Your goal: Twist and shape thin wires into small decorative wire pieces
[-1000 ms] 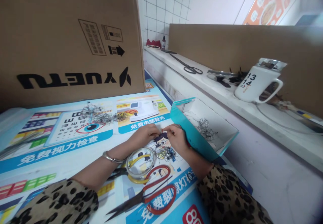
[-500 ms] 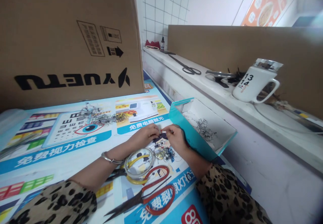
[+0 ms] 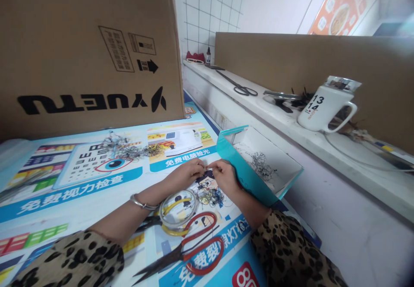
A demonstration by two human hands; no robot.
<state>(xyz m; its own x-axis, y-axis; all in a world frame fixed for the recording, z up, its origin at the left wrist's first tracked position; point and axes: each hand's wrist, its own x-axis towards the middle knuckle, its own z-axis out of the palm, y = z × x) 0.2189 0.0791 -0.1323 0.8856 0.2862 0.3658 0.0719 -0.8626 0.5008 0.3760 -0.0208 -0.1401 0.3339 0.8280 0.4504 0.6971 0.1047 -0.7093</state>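
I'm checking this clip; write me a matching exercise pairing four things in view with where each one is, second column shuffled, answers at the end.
Things
1. Red scissors
2. Mug
3. Turquoise box
4. Bangle

Places
A. Beside the right hand, with a wiry tangle inside
B. Around the left wrist
C. On the table, blades toward the picture's lower left
D. On the white ledge

Pairs: 1-C, 2-D, 3-A, 4-B

On poster-covered desk (image 3: 106, 205): carton (image 3: 90, 67) along far edge, teal box (image 3: 258, 185) at right edge, wire tangle (image 3: 129, 151) near carton, second tangle (image 3: 211, 197) mid-desk, yellow-handled tool (image 3: 173, 231) and red-handled scissors (image 3: 185, 255) toward near edge.
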